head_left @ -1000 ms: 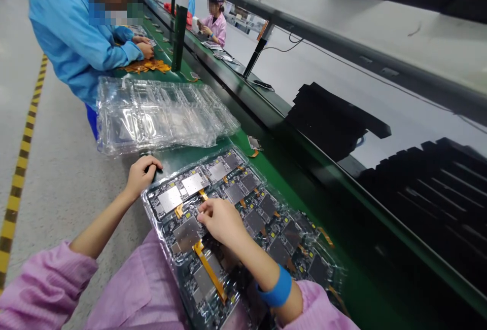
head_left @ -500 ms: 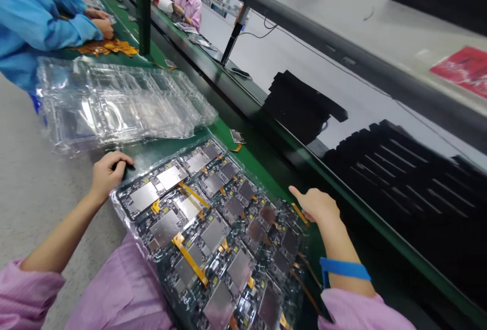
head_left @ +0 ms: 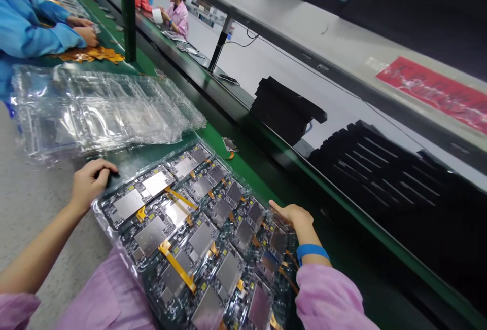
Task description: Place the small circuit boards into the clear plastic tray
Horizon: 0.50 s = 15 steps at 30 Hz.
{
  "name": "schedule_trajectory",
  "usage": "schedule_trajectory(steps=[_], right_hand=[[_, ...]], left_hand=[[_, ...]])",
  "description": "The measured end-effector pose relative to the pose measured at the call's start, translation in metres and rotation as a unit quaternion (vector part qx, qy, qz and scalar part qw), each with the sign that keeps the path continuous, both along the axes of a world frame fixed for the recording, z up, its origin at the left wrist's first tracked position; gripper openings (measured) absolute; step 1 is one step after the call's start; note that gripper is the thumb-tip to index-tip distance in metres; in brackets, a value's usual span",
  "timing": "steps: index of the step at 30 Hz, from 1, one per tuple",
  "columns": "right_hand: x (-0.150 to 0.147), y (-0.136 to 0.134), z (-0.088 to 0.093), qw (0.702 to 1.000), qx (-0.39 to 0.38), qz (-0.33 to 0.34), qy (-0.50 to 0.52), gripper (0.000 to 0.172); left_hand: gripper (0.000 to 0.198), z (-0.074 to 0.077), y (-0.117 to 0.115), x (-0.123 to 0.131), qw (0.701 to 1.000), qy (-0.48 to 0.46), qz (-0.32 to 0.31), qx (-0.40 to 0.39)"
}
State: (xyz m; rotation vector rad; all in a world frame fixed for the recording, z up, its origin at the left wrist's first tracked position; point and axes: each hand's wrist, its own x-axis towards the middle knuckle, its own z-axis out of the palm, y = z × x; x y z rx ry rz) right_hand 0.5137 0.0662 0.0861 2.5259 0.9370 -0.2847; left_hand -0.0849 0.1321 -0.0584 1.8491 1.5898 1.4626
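Empty clear trays [head_left: 102,109] lie stacked on the green table [head_left: 243,165]. Beyond them sit orange strips [head_left: 89,55] (a loose heap), near a co-worker's blue sleeve [head_left: 36,33]. Black stacks [head_left: 285,109] stand right.

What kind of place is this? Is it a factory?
Most likely an electronics factory line. A clear tray of circuit boards lies on a long green bench, empty clear trays are stacked beside it, and other people in work coats work further along.
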Motion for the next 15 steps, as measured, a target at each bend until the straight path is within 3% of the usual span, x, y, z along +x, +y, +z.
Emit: schedule_trajectory(steps=[3, 5, 8, 11, 15], right_hand=[[0.000, 0.007, 0.003, 0.998, -0.049, -0.022, 0.037, 0.074], [-0.004, 0.011, 0.006, 0.999, -0.041, -0.013, 0.027, 0.070], [-0.012, 0.015, 0.008, 0.992, 0.017, 0.096, -0.074, 0.064], [-0.017, 0.014, 0.007, 0.954, 0.081, 0.248, -0.148, 0.061], [-0.010, 0.008, 0.004, 0.950, 0.101, 0.266, -0.129, 0.067]], left_hand=[[0.023, -0.001, 0.001, 0.001, 1.000, -0.003, 0.007, 0.002], [0.023, -0.002, 0.001, 0.001, 1.000, -0.002, 0.009, 0.000], [0.021, -0.003, 0.002, 0.000, 1.000, -0.002, 0.009, -0.004], [0.017, -0.002, 0.001, 0.000, 1.000, -0.017, -0.003, -0.008], [0.011, 0.003, -0.002, 0.002, 0.999, -0.039, -0.021, -0.017]])
